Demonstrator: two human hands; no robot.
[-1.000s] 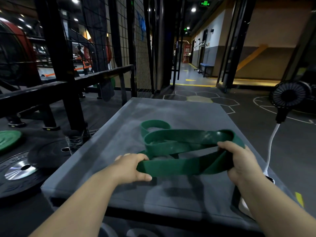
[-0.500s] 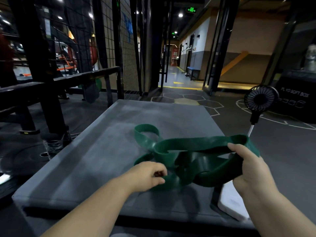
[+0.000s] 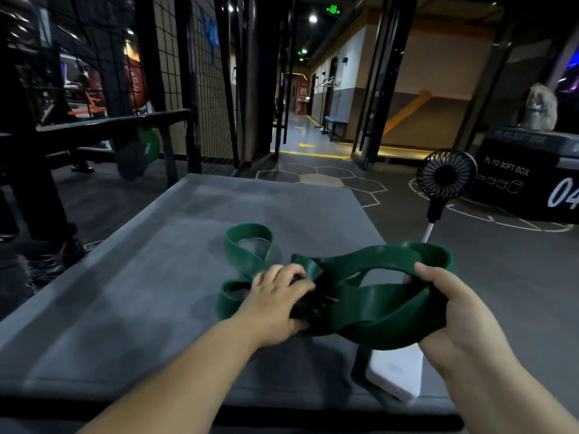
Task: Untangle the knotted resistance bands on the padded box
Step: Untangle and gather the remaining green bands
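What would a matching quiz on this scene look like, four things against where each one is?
Things:
1. left hand
2. right hand
3. fan
4. white slab

Places:
A. by the near right corner of the box
B. on the knot in the bands
C. upright, beyond the box's right edge
D. gripping the bands' right loop

Pairs: 1-B, 2-D, 3-C, 4-A
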